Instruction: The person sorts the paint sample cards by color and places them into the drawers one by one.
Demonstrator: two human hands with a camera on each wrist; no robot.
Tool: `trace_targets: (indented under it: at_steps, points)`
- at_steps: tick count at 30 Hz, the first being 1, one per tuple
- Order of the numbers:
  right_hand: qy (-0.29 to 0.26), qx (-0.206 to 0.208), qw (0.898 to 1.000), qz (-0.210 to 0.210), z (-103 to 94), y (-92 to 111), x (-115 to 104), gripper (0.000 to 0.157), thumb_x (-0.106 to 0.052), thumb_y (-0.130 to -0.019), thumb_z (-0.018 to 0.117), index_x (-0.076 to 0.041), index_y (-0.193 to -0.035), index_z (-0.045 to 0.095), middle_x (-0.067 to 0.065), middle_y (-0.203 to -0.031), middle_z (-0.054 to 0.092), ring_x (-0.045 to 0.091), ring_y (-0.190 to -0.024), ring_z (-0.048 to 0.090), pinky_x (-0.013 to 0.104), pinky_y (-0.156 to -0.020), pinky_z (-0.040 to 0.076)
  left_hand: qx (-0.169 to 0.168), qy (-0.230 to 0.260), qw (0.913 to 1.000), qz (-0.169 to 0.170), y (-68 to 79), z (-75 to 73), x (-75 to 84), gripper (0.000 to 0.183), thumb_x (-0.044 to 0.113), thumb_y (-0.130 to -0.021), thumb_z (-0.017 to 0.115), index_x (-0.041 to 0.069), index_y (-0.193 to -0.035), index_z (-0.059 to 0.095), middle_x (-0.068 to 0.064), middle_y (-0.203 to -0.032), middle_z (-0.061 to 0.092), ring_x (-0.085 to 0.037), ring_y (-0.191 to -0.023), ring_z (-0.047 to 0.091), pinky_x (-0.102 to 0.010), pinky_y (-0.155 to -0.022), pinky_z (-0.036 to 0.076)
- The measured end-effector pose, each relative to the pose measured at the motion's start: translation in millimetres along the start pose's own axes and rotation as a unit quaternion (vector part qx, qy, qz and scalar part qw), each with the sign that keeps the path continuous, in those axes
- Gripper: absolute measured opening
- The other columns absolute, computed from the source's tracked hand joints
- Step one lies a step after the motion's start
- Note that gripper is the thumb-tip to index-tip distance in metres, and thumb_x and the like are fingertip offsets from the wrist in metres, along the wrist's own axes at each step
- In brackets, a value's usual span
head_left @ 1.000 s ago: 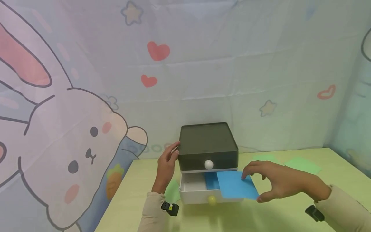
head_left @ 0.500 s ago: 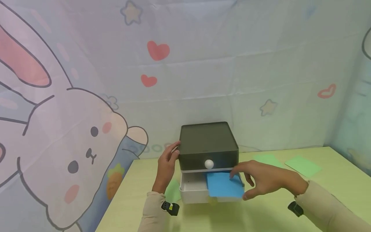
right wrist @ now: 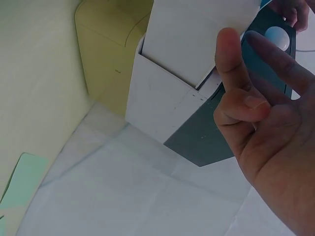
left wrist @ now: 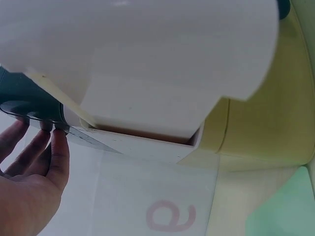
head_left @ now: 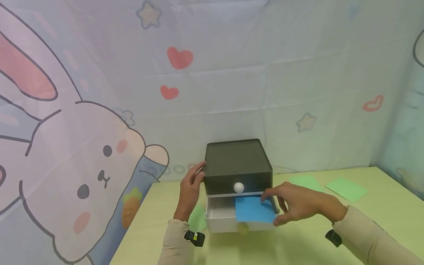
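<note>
A small desk drawer box with a dark top (head_left: 236, 158) stands on the table, its white lower drawer (head_left: 220, 223) pulled out. My left hand (head_left: 190, 189) rests its fingers against the box's left side; the left wrist view shows those fingertips (left wrist: 60, 147) at the dark casing. Over the right part of the drawer lies a square blue sheet of paper (head_left: 253, 210). My right hand (head_left: 298, 202) holds this sheet at its right side, index finger on top and thumb at the near corner. The sheet's front edge overlaps the drawer's front wall.
Two green paper sheets lie on the table (head_left: 361, 228) at the back right, one of them a green square (head_left: 346, 189). Another green sheet (head_left: 197, 219) is partly behind the left forearm. A white knob (head_left: 239, 187) and a yellow knob (head_left: 243, 229) stick out in front.
My right hand has moved left with the blue sheet, bringing it over the drawer and covering the other blue piece seen inside. The left hand has stayed on the box.
</note>
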State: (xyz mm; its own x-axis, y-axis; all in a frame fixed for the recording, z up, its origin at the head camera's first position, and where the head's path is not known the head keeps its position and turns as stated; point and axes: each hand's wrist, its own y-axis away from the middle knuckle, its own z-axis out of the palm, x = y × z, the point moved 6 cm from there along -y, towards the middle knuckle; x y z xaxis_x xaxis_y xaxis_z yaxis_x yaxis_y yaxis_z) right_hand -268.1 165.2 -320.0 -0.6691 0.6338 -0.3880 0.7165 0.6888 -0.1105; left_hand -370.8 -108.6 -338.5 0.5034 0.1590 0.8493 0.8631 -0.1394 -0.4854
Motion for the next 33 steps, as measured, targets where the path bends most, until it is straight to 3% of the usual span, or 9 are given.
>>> trace_targets:
  at_steps: [4, 10, 18, 24, 33]
  points:
    - [-0.010, 0.011, 1.000, -0.003, 0.1, 0, 1, 0.046, -0.030, -0.089, 0.073, -0.005, -0.126, 0.063, 0.007, -0.117, 0.075, -0.007, -0.063, 0.056, 0.017, -0.061, 0.050, -0.001, -0.001, 1.0000, 0.000, 0.1, 0.0, -0.4, 0.038, 0.022, -0.106, 0.048, 0.020, -0.143, 0.057, -0.004, -0.150, 0.053, -0.028, -0.135, 0.057, -0.050, -0.110, 0.048]
    - [-0.013, 0.027, 0.999, -0.022, -0.6, 0, 0, 0.042, -0.027, -0.090, 0.073, -0.006, -0.125, 0.063, 0.007, -0.114, 0.075, -0.008, -0.062, 0.056, 0.017, -0.061, 0.050, -0.004, -0.001, 1.0000, 0.004, -0.2, 0.7, -1.4, 0.038, 0.023, -0.106, 0.048, 0.020, -0.143, 0.056, -0.005, -0.151, 0.052, -0.028, -0.136, 0.056, -0.050, -0.110, 0.048]
    - [0.012, 0.091, 0.995, -0.031, -2.9, -6, -3, 0.031, -0.023, -0.086, 0.079, -0.008, -0.111, 0.071, -0.001, -0.096, 0.077, -0.009, -0.056, 0.046, 0.015, -0.053, 0.046, -0.006, 0.001, 1.0000, 0.002, -0.9, 1.1, 0.9, 0.038, 0.024, -0.106, 0.048, 0.020, -0.144, 0.056, -0.004, -0.152, 0.052, -0.028, -0.137, 0.055, -0.050, -0.111, 0.048]
    - [0.048, 0.117, 0.992, -0.025, -1.3, -12, -6, 0.027, -0.025, -0.082, 0.083, -0.010, -0.102, 0.072, -0.016, -0.073, 0.065, -0.008, -0.056, 0.041, 0.014, -0.052, 0.040, -0.001, 0.001, 1.0000, 0.003, -0.8, 0.1, 0.0, 0.038, 0.023, -0.106, 0.049, 0.020, -0.143, 0.057, -0.005, -0.151, 0.053, -0.028, -0.136, 0.056, -0.050, -0.110, 0.048]
    - [0.064, 0.143, 0.988, -0.020, 0.0, -12, -7, 0.021, -0.024, -0.081, 0.083, -0.014, -0.096, 0.071, -0.019, -0.067, 0.059, -0.009, -0.059, 0.043, 0.014, -0.054, 0.042, -0.005, -0.001, 1.0000, 0.006, -0.4, 0.6, -1.5, 0.038, 0.024, -0.106, 0.048, 0.020, -0.144, 0.056, -0.005, -0.151, 0.052, -0.028, -0.135, 0.057, -0.049, -0.110, 0.049]
